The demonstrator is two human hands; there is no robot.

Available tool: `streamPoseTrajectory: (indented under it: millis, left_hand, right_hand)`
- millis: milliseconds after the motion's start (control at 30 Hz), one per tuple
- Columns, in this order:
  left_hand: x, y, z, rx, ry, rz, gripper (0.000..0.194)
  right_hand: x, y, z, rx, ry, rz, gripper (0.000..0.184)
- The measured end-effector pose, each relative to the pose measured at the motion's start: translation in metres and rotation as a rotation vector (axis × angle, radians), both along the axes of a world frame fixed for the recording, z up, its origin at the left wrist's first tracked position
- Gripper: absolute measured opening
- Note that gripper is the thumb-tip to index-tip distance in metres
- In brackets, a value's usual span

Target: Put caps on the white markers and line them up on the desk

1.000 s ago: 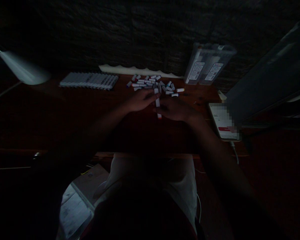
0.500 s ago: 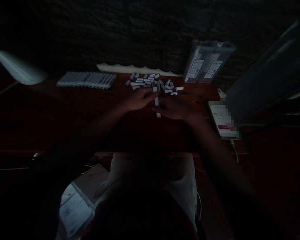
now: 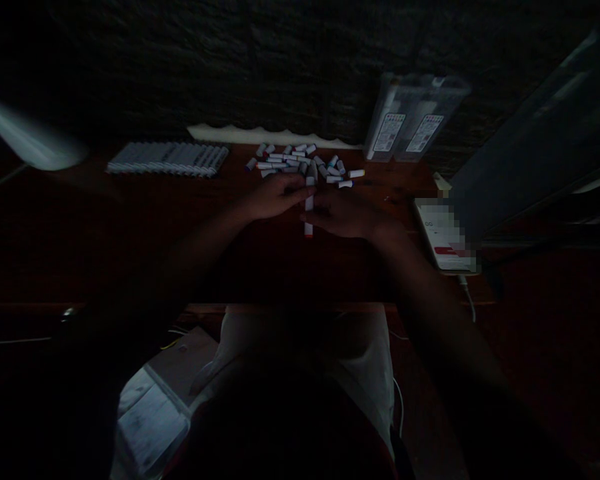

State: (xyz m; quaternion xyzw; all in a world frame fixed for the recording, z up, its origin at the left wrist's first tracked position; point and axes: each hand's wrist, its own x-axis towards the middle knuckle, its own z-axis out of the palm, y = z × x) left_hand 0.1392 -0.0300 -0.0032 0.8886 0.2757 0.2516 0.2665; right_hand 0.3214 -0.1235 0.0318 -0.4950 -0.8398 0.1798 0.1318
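Between my two hands stands a white marker [image 3: 309,208] with a red-orange lower end, held nearly upright in the picture. My left hand [image 3: 279,195] pinches its upper part, thumb across the barrel. Lower down, the fingers of my right hand [image 3: 343,212] close on it from the other side. Just beyond my fingertips lies a loose heap of short white marker caps [image 3: 280,159] with coloured ends. Dim light hides the finer details of my fingers.
A neat row of markers [image 3: 170,159] lies at the back left beside a white lamp [image 3: 35,143]. Two clear plastic cases [image 3: 410,123] stand upright against the dark wall. A phone [image 3: 443,237] with a cable [image 3: 469,300] rests at the right on the wooden table [image 3: 105,247].
The marker in my hands has turned slightly, from a little tilted to nearly straight. Both hands keep their hold, and the view has shifted slightly.
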Motion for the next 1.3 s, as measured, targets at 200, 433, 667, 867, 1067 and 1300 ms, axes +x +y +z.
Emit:
streamPoseTrajectory:
  millis: [200, 433, 667, 867, 1067, 1300]
  left_hand:
    - [0.000, 0.000, -0.002, 0.003, 0.023, 0.021, 0.037]
    - [-0.001, 0.000, -0.004, -0.009, -0.001, 0.014, 0.035]
    - [-0.002, -0.001, -0.007, -0.020, -0.035, -0.001, 0.034]
    - [-0.002, 0.000, -0.006, -0.153, -0.120, 0.025, 0.034]
    - [0.000, 0.005, -0.006, -0.535, -0.329, 0.066, 0.030]
    - [-0.001, 0.005, -0.006, -0.582, -0.348, 0.093, 0.035]
  right_hand:
    - [0.001, 0.003, 0.000, -0.024, 0.037, -0.015, 0.025]
    - [0.003, 0.008, -0.008, -0.068, 0.160, -0.062, 0.025]
    - [0.005, 0.014, -0.021, -0.049, 0.234, -0.027, 0.024]
    - [0.003, 0.012, -0.017, -0.069, 0.200, -0.061, 0.019]
    - [-0.001, 0.007, -0.012, -0.105, 0.206, -0.051, 0.018]
    - [-0.002, 0.011, -0.019, -0.081, 0.291, -0.020, 0.021]
